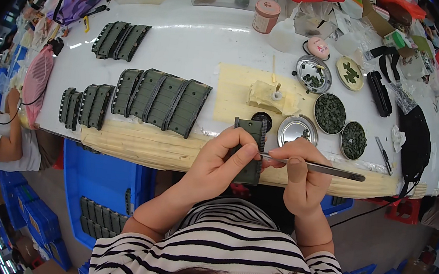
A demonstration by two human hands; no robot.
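Observation:
Near the table's front edge, my left hand point(221, 161) is closed around a dark green, ribbed-edged flat part point(248, 174), held upright with its middle behind my fingers. My right hand point(304, 179) pinches metal tweezers point(337, 172), whose tips meet the part by my left thumb. Whether anything sits in the tips is too small to tell. Just beyond lie a round steel dish point(284, 128) and a small black round lid point(261, 118). Two round tins, one point(330, 113) behind the other point(353, 140), hold many small dark green pieces.
Rows of similar green parts point(161, 100) lie on the left of the white table. A yellow block point(272, 98) with a white nozzle stands mid-table. To the right are a knife-like tool point(384, 156) and a black mask point(412, 143). A blue bin point(77, 175) sits below left.

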